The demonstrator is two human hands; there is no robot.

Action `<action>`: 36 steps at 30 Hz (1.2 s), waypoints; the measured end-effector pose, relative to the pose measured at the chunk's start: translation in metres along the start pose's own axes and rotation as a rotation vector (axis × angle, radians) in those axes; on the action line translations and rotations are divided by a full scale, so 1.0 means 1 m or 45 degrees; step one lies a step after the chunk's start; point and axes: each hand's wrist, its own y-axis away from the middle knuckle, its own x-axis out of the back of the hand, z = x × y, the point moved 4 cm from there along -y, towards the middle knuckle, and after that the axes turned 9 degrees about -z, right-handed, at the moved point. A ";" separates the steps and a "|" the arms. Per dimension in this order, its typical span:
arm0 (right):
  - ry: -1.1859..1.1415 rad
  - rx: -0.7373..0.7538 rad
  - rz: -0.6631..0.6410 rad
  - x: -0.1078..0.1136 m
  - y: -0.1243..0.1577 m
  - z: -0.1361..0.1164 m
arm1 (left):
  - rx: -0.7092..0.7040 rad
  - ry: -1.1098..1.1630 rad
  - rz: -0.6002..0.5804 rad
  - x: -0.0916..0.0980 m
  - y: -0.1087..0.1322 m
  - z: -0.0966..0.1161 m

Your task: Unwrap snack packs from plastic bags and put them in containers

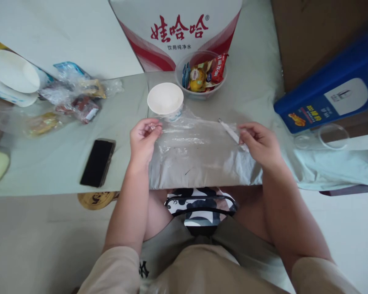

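A thin clear plastic sheet or bag [191, 130] stretches between my two hands, low over the cloth-covered table. My left hand [144, 136] pinches its left edge between thumb and fingers. Its right edge is in the closed fingers of my right hand [260, 143]. Beside the right fingers lies a slim white pen-like stick [229, 130], whose lower end runs towards the hand; whether the fingers touch it I cannot tell. A white paper cup [165, 101] stands upright just beyond the plastic, nearest my left hand.
Behind the cup is a clear bowl [199, 96] of wrapped snacks, against a red-and-white carton [178, 32]. A black phone [97, 162], snack wrappers [79, 96] and paper cups [15, 73] are at left. A blue container [331, 81] and a clear plastic cup [333, 136] are at right.
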 end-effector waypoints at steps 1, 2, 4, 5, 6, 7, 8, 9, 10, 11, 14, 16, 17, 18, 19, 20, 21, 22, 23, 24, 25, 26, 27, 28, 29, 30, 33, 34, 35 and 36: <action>-0.039 -0.001 0.008 0.003 0.001 0.000 | -0.021 0.020 -0.014 0.001 0.000 0.001; -0.081 0.008 0.028 0.006 0.002 0.000 | -0.036 0.034 -0.063 0.001 -0.001 0.002; -0.160 0.051 0.060 0.009 0.003 0.001 | -0.035 0.032 -0.245 -0.001 0.001 0.001; -0.191 0.078 0.061 0.010 0.004 0.002 | -0.017 0.014 -0.345 -0.003 0.002 0.000; -0.212 0.106 0.059 0.010 0.004 0.003 | 0.007 -0.016 -0.423 -0.005 0.004 -0.002; -0.218 0.131 0.063 0.010 0.004 0.004 | 0.032 -0.056 -0.463 -0.006 0.005 -0.004; -0.213 0.150 0.075 0.009 0.004 0.006 | 0.056 -0.104 -0.467 -0.007 0.006 -0.006; -0.197 0.163 0.097 0.009 0.004 0.007 | 0.075 -0.151 -0.448 -0.007 0.006 -0.008; -0.176 0.170 0.130 0.010 0.004 0.008 | 0.091 -0.193 -0.419 -0.006 0.007 -0.009; -0.155 0.176 0.170 0.010 0.004 0.009 | 0.103 -0.224 -0.397 -0.007 0.007 -0.009; -0.125 0.189 0.295 0.013 0.004 0.006 | 0.157 -0.239 -0.410 -0.011 0.007 -0.009; -0.132 0.191 0.350 0.014 0.005 0.001 | 0.194 -0.203 -0.442 -0.015 0.009 -0.006; -0.143 0.188 0.367 0.015 0.005 -0.001 | 0.190 -0.180 -0.445 -0.017 0.009 -0.005; -0.152 0.183 0.377 0.015 0.005 -0.003 | 0.164 -0.157 -0.428 -0.018 0.009 -0.003; -0.158 0.179 0.384 0.015 0.005 -0.004 | 0.120 -0.137 -0.393 -0.018 0.009 -0.001; -0.157 0.174 0.388 0.015 0.005 -0.005 | 0.067 -0.124 -0.346 -0.017 0.009 0.001; -0.149 0.169 0.394 0.016 0.005 -0.005 | 0.019 -0.118 -0.291 -0.015 0.009 0.003; -0.135 0.165 0.399 0.016 0.005 -0.004 | -0.019 -0.118 -0.237 -0.013 0.009 0.004; -0.120 0.164 0.399 0.016 0.006 -0.004 | -0.045 -0.120 -0.191 -0.012 0.008 0.004; -0.107 0.165 0.396 0.016 0.006 -0.002 | -0.064 -0.127 -0.152 -0.010 0.008 0.004; -0.093 0.170 0.392 0.016 0.006 -0.001 | -0.078 -0.145 -0.121 -0.009 0.007 0.005; -0.075 0.178 0.387 0.015 0.005 0.000 | -0.092 -0.178 -0.094 -0.008 0.007 0.005; -0.047 0.188 0.383 0.015 0.005 0.000 | -0.108 -0.229 -0.070 -0.007 0.006 0.007; -0.005 0.197 0.385 0.015 0.005 0.000 | -0.132 -0.296 -0.051 -0.007 0.006 0.009; 0.048 0.204 0.397 0.015 0.004 -0.001 | -0.163 -0.371 -0.038 -0.006 0.006 0.012; 0.105 0.210 0.415 0.015 0.004 -0.002 | -0.199 -0.446 -0.037 -0.007 0.006 0.015; 0.239 0.201 0.467 0.016 0.002 -0.006 | -0.292 -0.609 -0.067 -0.007 0.007 0.020; 0.265 0.196 0.484 0.017 0.002 -0.007 | -0.307 -0.634 -0.063 -0.006 0.007 0.021; 0.284 0.190 0.498 0.017 0.003 -0.009 | -0.319 -0.643 -0.046 -0.005 0.006 0.020; 0.300 0.189 0.513 0.018 0.003 -0.011 | -0.333 -0.637 -0.018 -0.003 0.006 0.019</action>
